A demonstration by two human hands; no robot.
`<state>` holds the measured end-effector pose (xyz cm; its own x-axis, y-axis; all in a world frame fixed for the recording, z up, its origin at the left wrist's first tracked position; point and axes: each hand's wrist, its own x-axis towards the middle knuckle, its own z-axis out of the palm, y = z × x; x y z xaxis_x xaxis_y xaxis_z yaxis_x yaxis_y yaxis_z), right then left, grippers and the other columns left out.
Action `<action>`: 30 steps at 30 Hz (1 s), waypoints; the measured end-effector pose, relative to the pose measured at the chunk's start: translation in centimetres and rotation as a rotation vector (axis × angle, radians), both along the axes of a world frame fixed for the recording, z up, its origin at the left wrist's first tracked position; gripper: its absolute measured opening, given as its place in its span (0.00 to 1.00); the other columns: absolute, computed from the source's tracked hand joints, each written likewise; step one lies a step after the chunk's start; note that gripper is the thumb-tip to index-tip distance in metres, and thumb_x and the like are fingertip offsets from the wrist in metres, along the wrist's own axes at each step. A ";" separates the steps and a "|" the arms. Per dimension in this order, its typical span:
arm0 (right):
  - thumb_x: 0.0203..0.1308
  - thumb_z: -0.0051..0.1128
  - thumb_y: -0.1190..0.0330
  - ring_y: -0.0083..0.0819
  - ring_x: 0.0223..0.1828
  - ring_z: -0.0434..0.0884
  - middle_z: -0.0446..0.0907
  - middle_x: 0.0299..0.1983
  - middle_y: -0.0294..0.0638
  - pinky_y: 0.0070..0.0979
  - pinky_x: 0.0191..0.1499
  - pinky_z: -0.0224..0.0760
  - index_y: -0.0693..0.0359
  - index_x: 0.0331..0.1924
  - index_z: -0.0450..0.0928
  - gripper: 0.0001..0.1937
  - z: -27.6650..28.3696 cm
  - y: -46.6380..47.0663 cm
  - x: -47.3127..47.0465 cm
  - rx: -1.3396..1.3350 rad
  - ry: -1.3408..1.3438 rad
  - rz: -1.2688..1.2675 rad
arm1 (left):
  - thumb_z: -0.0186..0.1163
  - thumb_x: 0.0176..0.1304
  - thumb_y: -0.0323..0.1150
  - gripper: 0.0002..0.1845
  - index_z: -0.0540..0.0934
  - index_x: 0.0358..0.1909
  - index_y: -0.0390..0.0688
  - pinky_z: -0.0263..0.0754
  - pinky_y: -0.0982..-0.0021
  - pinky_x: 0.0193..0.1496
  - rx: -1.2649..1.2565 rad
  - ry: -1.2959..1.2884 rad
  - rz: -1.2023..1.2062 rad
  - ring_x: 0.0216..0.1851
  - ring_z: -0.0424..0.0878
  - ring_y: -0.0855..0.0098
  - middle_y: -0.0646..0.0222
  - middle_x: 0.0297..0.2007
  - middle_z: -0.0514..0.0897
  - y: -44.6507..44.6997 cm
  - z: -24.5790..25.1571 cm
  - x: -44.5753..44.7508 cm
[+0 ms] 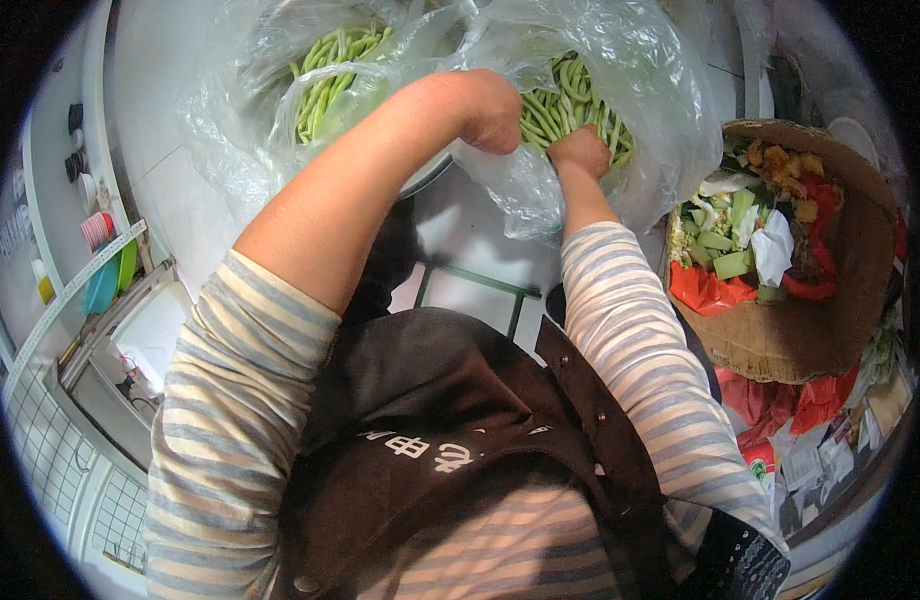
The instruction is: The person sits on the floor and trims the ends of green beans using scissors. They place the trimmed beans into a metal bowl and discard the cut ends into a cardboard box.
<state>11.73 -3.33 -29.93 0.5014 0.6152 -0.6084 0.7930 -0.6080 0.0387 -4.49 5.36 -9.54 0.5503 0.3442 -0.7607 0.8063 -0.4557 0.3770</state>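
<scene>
Green beans point(572, 90) lie in a clear plastic bag point(655, 97) at the upper right. More green beans point(332, 75) are in clear plastic at the upper left, above the metal rim of a container. My left hand point(494, 112) is bent down at the left edge of the right-hand beans; its fingers are hidden behind the wrist and back of the hand. My right hand point(582, 152) reaches onto the same beans, its fingers turned away and partly hidden among them. Whether either hand grips beans or the bag cannot be told.
At the right stands an open cardboard box point(775, 352) with vegetable scraps, orange peel-like pieces and red plastic. A green metal frame point(482, 279) is on the tiled floor below the bag. Shelving with bowls point(100, 281) and a white container point(156, 330) are at the left.
</scene>
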 end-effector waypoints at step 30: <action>0.49 0.61 0.63 0.44 0.40 0.85 0.86 0.39 0.46 0.39 0.48 0.77 0.62 0.41 0.85 0.16 10.4 7.6 6.0 -0.223 0.516 -0.099 | 0.63 0.51 0.30 0.18 0.89 0.45 0.44 0.81 0.61 0.53 0.019 0.281 0.033 0.51 0.87 0.59 0.60 0.50 0.88 -5.0 0.3 1.2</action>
